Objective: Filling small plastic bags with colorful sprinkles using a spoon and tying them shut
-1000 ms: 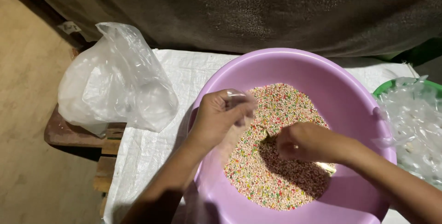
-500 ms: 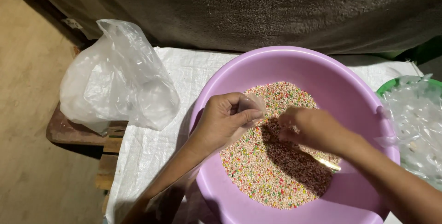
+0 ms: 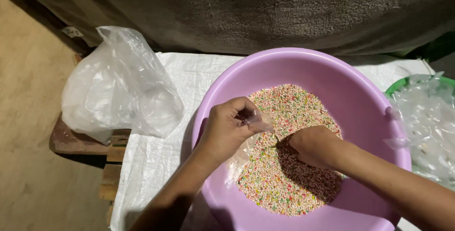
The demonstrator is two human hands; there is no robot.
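My left hand (image 3: pixel 227 129) pinches a small clear bag (image 3: pixel 253 133) over the purple basin (image 3: pixel 332 72) on the bench. My right hand (image 3: pixel 313 144), cupped, rests in the coloured beads (image 3: pixel 284 179); grip contents not visible.

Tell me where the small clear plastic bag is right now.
In the head view the small clear plastic bag is pinched in the left hand, over the round pink plastic basin of multicoloured beads, beside the right hand.
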